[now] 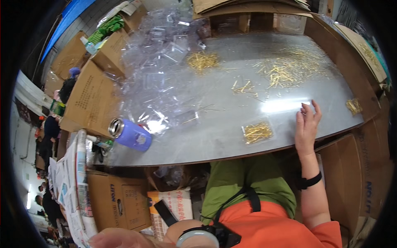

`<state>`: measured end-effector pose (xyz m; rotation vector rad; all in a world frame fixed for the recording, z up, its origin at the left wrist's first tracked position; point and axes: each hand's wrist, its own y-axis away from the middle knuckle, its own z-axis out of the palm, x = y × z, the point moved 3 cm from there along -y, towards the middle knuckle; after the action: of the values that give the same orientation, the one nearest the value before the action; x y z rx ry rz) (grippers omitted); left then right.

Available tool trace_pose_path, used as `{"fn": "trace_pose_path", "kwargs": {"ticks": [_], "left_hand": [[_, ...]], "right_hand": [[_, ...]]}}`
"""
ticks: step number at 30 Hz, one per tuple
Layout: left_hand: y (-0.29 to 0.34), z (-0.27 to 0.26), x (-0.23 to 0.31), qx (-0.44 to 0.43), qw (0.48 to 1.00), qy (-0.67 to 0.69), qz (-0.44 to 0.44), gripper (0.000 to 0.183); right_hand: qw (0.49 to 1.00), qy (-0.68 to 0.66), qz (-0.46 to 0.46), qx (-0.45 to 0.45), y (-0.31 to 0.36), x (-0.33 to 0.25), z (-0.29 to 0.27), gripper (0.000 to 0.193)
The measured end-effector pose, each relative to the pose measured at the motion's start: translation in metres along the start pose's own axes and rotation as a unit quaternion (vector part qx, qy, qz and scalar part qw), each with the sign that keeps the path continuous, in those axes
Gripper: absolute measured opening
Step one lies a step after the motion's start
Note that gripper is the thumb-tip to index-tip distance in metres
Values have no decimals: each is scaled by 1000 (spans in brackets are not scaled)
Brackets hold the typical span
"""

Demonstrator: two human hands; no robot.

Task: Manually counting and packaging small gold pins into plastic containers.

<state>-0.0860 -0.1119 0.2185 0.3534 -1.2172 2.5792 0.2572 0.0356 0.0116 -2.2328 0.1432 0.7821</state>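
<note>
My right hand (307, 124) is over the right front part of the grey metal table (206, 136). Its fingers stretch apart, with nothing visible between them. To its left, a small clear plastic tray (257, 133) carries a bunch of thin gold-coloured metal pins. Beyond the hand spreads a loose heap of the same pins (285, 70), with a few stray ones (244, 87) nearer. My left hand (120, 239) appears at the lower edge, close and blurred, off the table. Its fingers are mostly cut off, and whether they hold anything is hidden.
Many clear plastic boxes (155, 78) pile up on the table's left. Another pin heap (203, 61) lies beside them; a small bunch (353, 106) sits at the right edge. A purple bottle (134, 135) stands tilted-looking at front left. Cardboard boxes (89, 97) flank the table.
</note>
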Motion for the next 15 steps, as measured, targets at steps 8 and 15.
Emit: {"fn": "trace_pose_path", "kwargs": {"ticks": [8, 15], "left_hand": [[3, 13, -32, 35, 965, 4, 261, 53], [9, 11, -4, -41, 956, 4, 290, 50]], "right_hand": [[1000, -20, 5, -1, 0, -6, -3, 34], [1000, -24, 7, 3, 3, -3, -4, 35]]}}
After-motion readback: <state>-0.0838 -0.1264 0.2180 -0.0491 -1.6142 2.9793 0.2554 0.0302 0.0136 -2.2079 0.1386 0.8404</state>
